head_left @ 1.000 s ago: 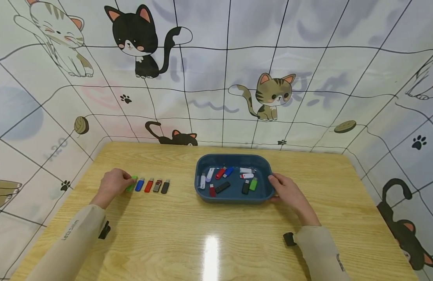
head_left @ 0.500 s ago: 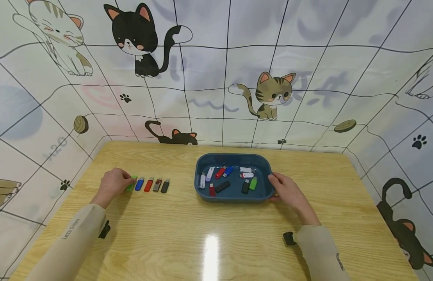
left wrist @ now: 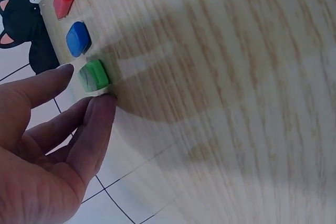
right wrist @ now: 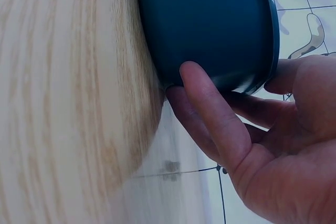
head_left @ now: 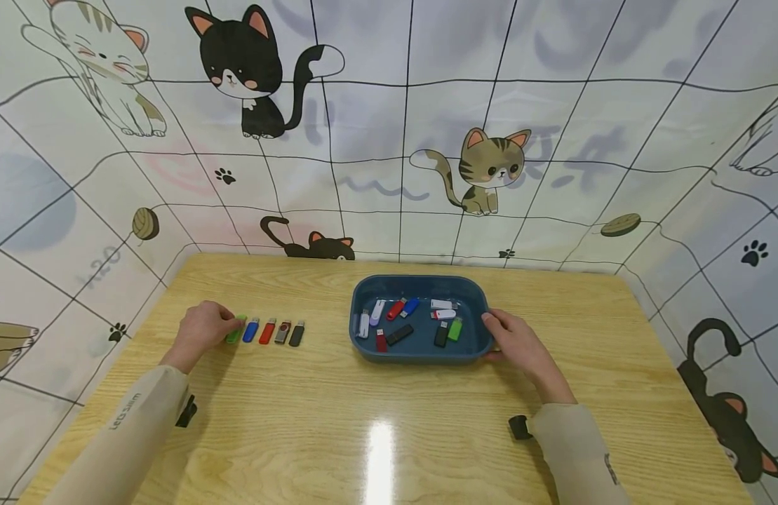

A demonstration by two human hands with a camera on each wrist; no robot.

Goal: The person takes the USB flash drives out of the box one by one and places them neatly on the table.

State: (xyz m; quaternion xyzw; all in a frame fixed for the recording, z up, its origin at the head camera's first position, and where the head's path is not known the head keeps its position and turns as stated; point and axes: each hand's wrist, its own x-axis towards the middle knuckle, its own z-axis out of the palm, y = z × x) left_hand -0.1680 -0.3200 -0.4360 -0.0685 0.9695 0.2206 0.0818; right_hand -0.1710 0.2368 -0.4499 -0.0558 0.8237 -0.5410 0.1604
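Left hand (head_left: 202, 330): at the outer end of the row; fingertips apart, touching the green drive (left wrist: 97, 74), with no pinch showing. Contact seems meant to square the piece with its neighbours.

Row, running rightward from that touch: green drive under the fingertips; blue drive (head_left: 251, 331) just beside; then red drive (head_left: 267, 332); swivel drive (head_left: 283, 333), reddish with metal; black drive (head_left: 297, 335), farthest from the touch. All lie flat, side by side, plugs pointing away from the person, apparently so that each can be told apart at a glance.

Right hand (head_left: 518, 344): clamped on the near-right corner of the tray (head_left: 420, 359), thumb at the rim, fingers against the outer wall and low beneath it; likely a steadying hold.

Contents, left of the right-hand grip: loose drives, mixed colours, lying at varied angles. Nearest the grip, a second green drive (head_left: 454, 330) beside a second black drive (head_left: 441, 335).

Support: wood-grain table (head_left: 313, 435), beneath both hands.
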